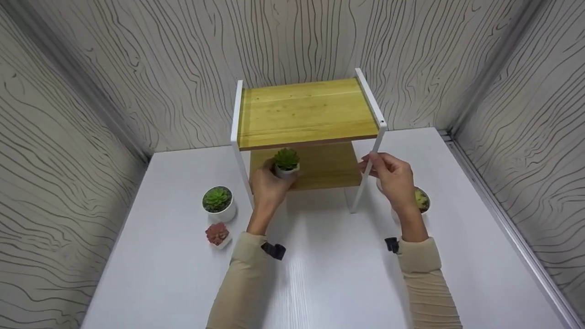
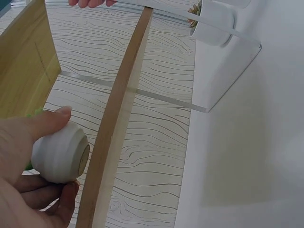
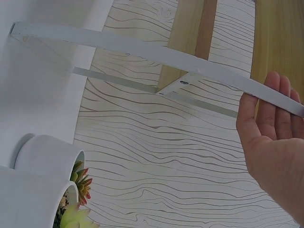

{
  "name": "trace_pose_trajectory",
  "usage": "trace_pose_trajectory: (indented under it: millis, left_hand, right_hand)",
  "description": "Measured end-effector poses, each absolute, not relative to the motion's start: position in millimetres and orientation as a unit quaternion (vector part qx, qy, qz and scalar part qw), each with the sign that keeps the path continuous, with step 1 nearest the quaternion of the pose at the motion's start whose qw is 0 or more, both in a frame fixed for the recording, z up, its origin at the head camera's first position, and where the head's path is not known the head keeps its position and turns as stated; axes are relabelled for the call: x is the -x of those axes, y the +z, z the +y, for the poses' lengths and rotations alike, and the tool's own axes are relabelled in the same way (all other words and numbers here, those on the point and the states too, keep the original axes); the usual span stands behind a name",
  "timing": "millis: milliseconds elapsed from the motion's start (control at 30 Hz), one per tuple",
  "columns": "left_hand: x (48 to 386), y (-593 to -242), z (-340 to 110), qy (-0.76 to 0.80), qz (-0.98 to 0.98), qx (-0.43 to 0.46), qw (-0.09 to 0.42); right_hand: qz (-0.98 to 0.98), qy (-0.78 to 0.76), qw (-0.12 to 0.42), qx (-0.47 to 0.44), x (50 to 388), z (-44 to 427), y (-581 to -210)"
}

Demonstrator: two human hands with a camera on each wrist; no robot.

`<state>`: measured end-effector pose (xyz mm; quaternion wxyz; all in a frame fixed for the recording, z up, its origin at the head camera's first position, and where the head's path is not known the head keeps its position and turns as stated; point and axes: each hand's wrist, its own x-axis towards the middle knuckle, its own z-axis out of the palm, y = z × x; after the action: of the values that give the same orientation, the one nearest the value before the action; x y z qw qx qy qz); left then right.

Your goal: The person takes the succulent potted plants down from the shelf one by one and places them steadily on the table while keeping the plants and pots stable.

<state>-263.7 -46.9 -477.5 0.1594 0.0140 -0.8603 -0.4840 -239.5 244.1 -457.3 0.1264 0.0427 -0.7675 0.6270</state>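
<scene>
My left hand (image 1: 270, 185) grips a small white pot (image 2: 59, 152) with a green succulent (image 1: 287, 158). The pot is near the front edge of the lower board (image 2: 114, 118) of a two-tier shelf, below the upper board (image 1: 306, 109). In the left wrist view, the pot's base faces the lower board's edge; whether they touch I cannot tell. My right hand (image 1: 395, 180) holds the shelf's white right front post (image 3: 142, 50), its fingers (image 3: 268, 111) reaching behind the post in the right wrist view.
To the left stand a green succulent pot (image 1: 218, 203) and a smaller pot with a reddish succulent (image 1: 217, 234). Right of the shelf, partly behind my right hand, are two white pots (image 3: 47, 154) with succulents. Wood-grain panels (image 1: 183, 68) enclose the white table (image 1: 320, 274).
</scene>
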Motion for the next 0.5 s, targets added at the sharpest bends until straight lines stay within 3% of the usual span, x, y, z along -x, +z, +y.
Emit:
trace_pose_trajectory:
  millis: [500]
  left_hand:
    - [247.8,-467.6,-45.9,-0.493,-0.854,0.006,0.165]
  right_hand:
    - [-0.758,0.634,0.142,-0.059,242.4,243.5,-461.1]
